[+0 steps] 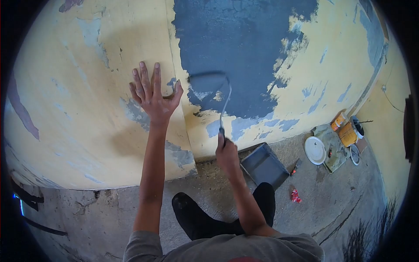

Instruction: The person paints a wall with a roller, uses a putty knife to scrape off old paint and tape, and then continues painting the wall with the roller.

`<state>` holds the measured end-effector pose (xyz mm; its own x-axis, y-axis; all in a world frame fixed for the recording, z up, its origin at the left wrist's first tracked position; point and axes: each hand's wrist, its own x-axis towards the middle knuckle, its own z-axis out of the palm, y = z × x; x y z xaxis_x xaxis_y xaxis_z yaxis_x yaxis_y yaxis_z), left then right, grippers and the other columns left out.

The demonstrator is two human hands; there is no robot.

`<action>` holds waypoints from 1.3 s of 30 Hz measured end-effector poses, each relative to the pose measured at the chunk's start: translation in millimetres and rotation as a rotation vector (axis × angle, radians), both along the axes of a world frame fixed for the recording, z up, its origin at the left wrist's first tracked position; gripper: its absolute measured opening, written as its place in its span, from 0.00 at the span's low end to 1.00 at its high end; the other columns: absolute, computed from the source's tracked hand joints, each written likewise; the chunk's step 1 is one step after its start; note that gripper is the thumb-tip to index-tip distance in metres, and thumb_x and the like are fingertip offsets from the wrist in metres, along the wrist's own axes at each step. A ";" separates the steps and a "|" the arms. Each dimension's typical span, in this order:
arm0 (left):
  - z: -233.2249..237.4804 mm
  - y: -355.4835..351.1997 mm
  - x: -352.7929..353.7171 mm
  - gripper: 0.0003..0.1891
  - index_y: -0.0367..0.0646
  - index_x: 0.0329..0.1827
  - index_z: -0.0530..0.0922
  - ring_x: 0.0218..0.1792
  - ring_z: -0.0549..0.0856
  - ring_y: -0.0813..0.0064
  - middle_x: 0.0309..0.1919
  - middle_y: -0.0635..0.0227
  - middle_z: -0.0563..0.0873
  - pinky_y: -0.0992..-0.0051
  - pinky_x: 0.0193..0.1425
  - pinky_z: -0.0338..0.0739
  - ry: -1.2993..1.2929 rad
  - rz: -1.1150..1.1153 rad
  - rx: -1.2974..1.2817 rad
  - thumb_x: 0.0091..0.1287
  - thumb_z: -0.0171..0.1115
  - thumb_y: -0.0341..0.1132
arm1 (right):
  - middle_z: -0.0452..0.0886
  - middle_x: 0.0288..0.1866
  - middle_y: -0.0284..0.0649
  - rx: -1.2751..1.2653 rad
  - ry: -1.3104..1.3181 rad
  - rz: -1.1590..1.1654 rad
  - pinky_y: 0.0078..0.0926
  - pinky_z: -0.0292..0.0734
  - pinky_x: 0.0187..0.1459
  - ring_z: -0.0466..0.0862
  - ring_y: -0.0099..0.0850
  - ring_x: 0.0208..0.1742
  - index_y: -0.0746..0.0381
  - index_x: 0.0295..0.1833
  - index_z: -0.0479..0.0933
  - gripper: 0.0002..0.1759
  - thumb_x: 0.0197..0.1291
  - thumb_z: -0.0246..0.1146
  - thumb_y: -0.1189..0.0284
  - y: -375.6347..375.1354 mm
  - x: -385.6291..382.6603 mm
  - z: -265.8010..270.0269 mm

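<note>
My left hand (156, 98) lies flat against the yellow wall (131, 43), fingers spread, left of the painted area. My right hand (228, 153) is closed round the dark handle of a paint roller (226, 100). Its bent metal frame reaches up to the roller head, which rests at the lower left of the dark blue-grey paint patch (231, 39). The roller head is dark and hard to tell from the paint. Small yellow patches show through just below it.
A paint tray (265, 165) sits on the concrete floor by my feet. Farther right are a scraper (296, 167), a red and white scrap (295, 196), a white lid (315, 150), a yellow container (348, 134) and a dark bucket (357, 127). A wall edge runs beside my left hand.
</note>
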<state>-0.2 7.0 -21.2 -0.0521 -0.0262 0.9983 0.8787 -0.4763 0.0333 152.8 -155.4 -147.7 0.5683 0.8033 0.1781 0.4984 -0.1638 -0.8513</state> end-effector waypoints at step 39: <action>-0.9 5.8 1.2 0.35 0.55 0.67 0.77 0.75 0.64 0.56 0.72 0.58 0.70 0.56 0.75 0.52 0.015 0.051 0.036 0.57 0.62 0.61 | 0.79 0.30 0.64 0.148 0.047 0.022 0.56 0.73 0.38 0.80 0.64 0.39 0.73 0.38 0.78 0.29 0.75 0.47 0.56 46.9 -18.0 21.0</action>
